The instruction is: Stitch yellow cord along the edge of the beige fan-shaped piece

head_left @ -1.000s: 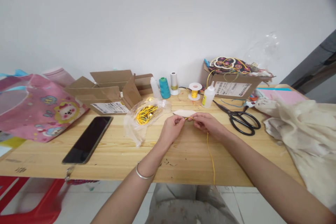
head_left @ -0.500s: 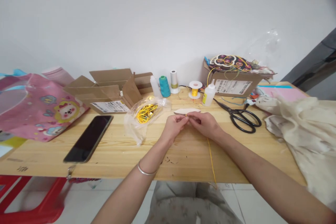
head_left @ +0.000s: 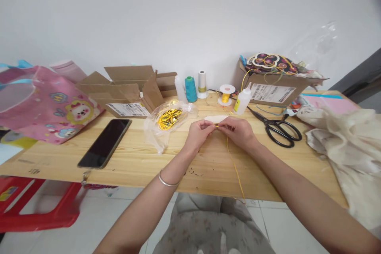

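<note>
Over the middle of the wooden table (head_left: 133, 162), my left hand (head_left: 200, 132) and my right hand (head_left: 238, 131) meet, both pinched on a thin yellow cord (head_left: 233, 166). The cord runs from between my fingertips down across the table and over its front edge. A pale leaf-shaped piece (head_left: 214, 118) lies on the table just behind my hands. A silver bangle (head_left: 166, 181) sits on my left wrist.
A clear bag of yellow cord (head_left: 166, 121) lies left of my hands, a black phone (head_left: 105, 143) further left. Black scissors (head_left: 278, 129), a glue bottle (head_left: 242, 101), a yellow spool (head_left: 226, 94), thread cones (head_left: 190, 88), cardboard boxes (head_left: 127, 91), a pink bag (head_left: 50, 109) and cream fabric (head_left: 348, 147) surround them.
My hands stay pinched on the cord, close together. The camera tilted down and left slightly, so the table sits higher in view. The cord's hanging part shifted a little.
</note>
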Demonstrator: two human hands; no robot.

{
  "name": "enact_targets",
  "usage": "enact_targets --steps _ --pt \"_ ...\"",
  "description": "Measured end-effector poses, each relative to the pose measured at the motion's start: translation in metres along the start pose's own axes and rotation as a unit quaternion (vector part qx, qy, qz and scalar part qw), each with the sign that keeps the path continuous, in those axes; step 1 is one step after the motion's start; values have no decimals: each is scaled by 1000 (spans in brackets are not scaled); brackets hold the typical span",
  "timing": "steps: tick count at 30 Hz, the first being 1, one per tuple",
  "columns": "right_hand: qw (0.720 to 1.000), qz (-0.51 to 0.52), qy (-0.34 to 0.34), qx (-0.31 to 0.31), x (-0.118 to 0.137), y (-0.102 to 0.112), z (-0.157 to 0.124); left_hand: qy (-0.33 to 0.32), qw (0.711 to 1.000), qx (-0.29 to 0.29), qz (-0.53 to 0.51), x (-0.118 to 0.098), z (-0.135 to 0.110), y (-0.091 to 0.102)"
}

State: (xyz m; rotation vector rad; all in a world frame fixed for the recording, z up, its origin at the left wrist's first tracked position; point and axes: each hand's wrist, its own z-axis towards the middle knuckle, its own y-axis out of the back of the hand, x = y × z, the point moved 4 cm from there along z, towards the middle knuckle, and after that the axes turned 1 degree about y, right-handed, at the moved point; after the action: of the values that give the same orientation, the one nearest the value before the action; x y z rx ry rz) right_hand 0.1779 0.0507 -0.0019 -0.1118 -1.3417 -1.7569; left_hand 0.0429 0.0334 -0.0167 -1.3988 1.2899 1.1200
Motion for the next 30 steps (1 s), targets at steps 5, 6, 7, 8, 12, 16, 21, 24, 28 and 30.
enact_targets --steps 5,6,7,8,12,16,21,24,28,30 --pt "1000 -1 21 -7 1 0 0 -22 1000 -14 10 2 1 2" --pt "1000 -6 22 -7 1 0 1 -20 1000 -15 10 1 1 2" --pt "1000 -12 22 -7 1 0 1 -16 1000 -16 11 1 1 2" --pt "1000 -19 22 -6 2 0 1 -11 1000 -16 11 1 1 2" --pt "999 -36 21 -5 2 0 1 8 1000 -19 6 1 0 1" --pt "999 -43 22 -3 1 0 1 7 999 -31 -9 1 0 2" --pt "999 -35 17 -8 4 1 1 7 999 -34 -35 1 0 3" --pt "1000 -14 9 -7 6 0 1 11 999 -27 -46 0 0 3" --pt "999 32 -12 1 4 -2 1 8 998 -15 -67 1 1 2" --pt "998 61 -21 2 2 -2 1 1 997 -4 -78 2 2 2"
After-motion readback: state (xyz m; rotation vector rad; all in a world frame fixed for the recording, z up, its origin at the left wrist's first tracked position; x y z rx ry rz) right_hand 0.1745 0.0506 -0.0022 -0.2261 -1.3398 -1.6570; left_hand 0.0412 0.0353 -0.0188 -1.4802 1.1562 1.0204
